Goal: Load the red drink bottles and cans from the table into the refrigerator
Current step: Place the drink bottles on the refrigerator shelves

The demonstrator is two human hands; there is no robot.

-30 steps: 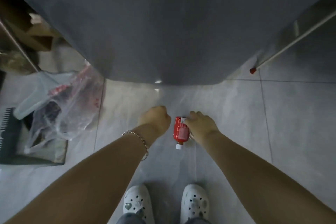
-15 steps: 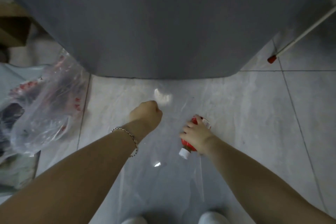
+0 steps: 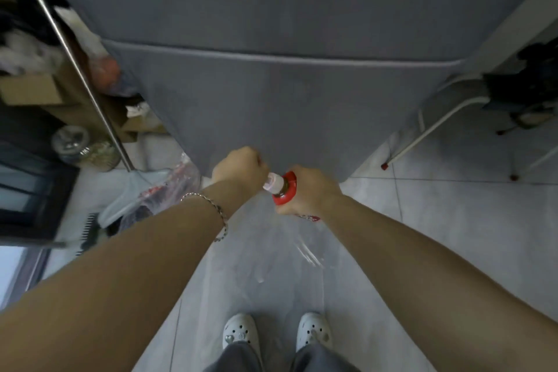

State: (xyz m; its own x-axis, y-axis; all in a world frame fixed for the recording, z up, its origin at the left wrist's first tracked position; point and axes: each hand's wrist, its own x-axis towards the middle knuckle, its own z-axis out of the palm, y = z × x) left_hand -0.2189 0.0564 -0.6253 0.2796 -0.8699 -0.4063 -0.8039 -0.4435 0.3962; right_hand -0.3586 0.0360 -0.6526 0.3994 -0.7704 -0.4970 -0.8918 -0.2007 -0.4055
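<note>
Slippage is looming as the main hazard: the right hand [image 3: 308, 190] is wrapping its grip round the shoulder of the small red plastic drink bottle with a white cap [image 3: 283, 189]. The thin transparent plastic bag [image 3: 290, 254] is draping down from under that same grip toward the bottom centre of the frame. If film is lying between palm and bottle, the hold is probably being weakened. The bottle could then be sliding out and dropping onto the pale grey tiled floor [image 3: 453, 235], near the white perforated clogs [image 3: 240, 329].

The left hand [image 3: 238, 169], just left of centre, is clenching into a fist right beside the cap. It is seemingly pinching the bag's edge, though its fingers are hiding from view, so I am judging that rather than seeing it. A tug from it could be jerking the bottle sideways.

The bottle is sitting at mid-frame, tilted, with its cap poking out leftward from the right grip and its base hiding behind the palm. It is hanging in the air in front of the grey cloth-draped bench [image 3: 287, 106].
</note>
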